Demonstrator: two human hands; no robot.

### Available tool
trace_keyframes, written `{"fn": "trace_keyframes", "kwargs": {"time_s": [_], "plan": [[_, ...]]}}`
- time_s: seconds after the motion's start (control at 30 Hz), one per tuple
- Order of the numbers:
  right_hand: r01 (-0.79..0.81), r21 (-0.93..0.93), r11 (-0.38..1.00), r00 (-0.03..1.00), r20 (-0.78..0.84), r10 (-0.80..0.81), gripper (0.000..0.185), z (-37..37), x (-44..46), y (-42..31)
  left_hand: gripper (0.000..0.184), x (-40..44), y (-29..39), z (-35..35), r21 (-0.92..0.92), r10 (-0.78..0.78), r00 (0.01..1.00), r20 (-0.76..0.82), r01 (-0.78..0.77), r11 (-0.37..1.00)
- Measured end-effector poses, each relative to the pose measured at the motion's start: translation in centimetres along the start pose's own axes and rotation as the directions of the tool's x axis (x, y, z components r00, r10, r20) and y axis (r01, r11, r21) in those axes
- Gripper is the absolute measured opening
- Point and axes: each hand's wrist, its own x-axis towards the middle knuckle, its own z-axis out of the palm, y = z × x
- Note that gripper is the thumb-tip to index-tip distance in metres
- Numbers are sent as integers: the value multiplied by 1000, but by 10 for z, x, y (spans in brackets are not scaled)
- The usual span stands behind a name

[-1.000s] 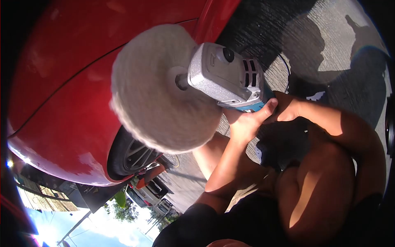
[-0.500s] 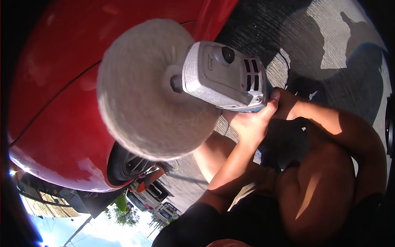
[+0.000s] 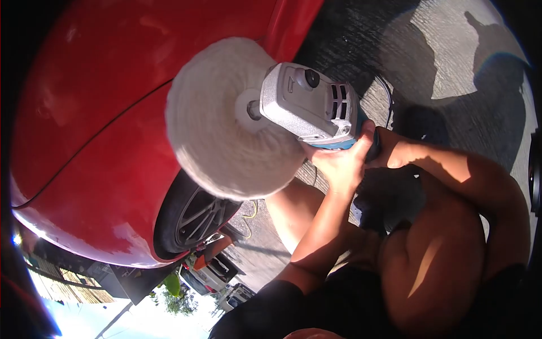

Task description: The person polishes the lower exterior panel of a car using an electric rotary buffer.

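Note:
My left hand (image 3: 341, 164) is closed around the blue and silver body of a polisher (image 3: 305, 101), its thumb up along the side. Behind it my right hand (image 3: 389, 150) is closed at the polisher's rear end, with most of its fingers hidden. A large round white wool pad (image 3: 226, 135) sits on the tool's spindle, its surface streaked as if spinning. The pad is in front of the red car body panel (image 3: 101, 107); whether it touches the paint is hidden.
A car wheel (image 3: 197, 217) lies below the pad. A dark cord (image 3: 388, 101) runs over the concrete ground (image 3: 451, 45) by the tool. My bent knee (image 3: 440, 254) is close to my right arm. Parked vehicles (image 3: 217, 274) stand in the background.
The polisher has shifted a little to the right, and the pad's lower edge has risen in view. More of the wheel shows now. Both hands keep their hold.

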Motion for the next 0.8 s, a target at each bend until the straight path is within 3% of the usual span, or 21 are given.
{"fn": "trace_keyframes", "kwargs": {"time_s": [0.07, 0.17, 0.27, 0.37, 0.5, 0.6, 0.8], "plan": [[-5, 84, 996, 1000, 4, 5, 64, -3, 1, 17, 86, 6, -4, 2, 122, -64, 995, 78, 54, 991], [-85, 89, 992, 995, -51, 90, 64, -5, -7, 5, 84, 6, -16, 10, 60, 59, 998, 2, -60, 996], [-115, -6, 993, 993, -33, 115, 61, -1, 3, 24, 83, -1, -10, 10, 18, 32, 998, -53, -31, 999], [-51, 18, 999, 996, 81, 49, 58, -3, 4, -1, 59, -12, -3, 5, -14, 70, 991, -118, -72, 997], [-5, -63, 998, 993, 116, 13, 53, -3, 9, -8, 44, -15, 8, 6, -20, 131, 984, -120, -135, 991], [-62, -40, 997, 990, 124, 67, 51, -2, 13, 1, 85, -11, 0, 2, -6, 14, 997, -78, -15, 1000], [-81, -19, 997, 988, 134, 83, 49, -9, 12, -5, 83, -7, -8, 12, -92, 46, 989, -143, -59, 994]]}}
